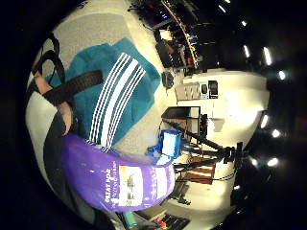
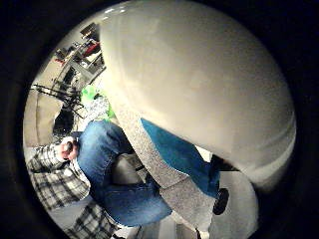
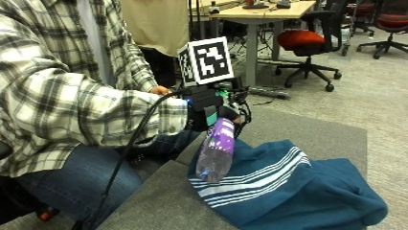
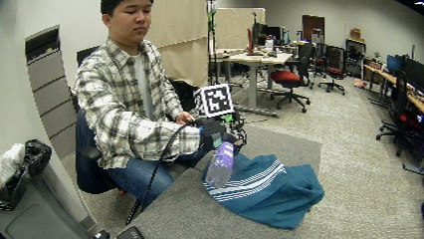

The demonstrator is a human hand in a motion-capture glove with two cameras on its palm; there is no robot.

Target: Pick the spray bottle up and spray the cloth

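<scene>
A teal cloth (image 3: pixel 287 189) with white stripes lies crumpled on the grey table (image 3: pixel 159 203). My gloved right hand (image 3: pixel 207 112) grips the top of a clear spray bottle (image 3: pixel 215 151) with a purple label. The bottle hangs tilted, its base just above the cloth's near edge. In the little finger side palm view the purple bottle (image 1: pixel 115 179) sits close to the palm, beside the striped cloth (image 1: pixel 115 103). The thumb side palm view is mostly filled by a pale rounded surface, with a strip of cloth (image 2: pixel 182 157) and the table edge (image 2: pixel 149 159) below it.
The person sits at the table's left edge, with the bare hand (image 3: pixel 161 90) behind the gloved one. Office chairs (image 3: pixel 309 43) and a desk (image 3: pixel 267 12) stand behind on the carpeted floor. Grey table surface lies bare at the front left and far right.
</scene>
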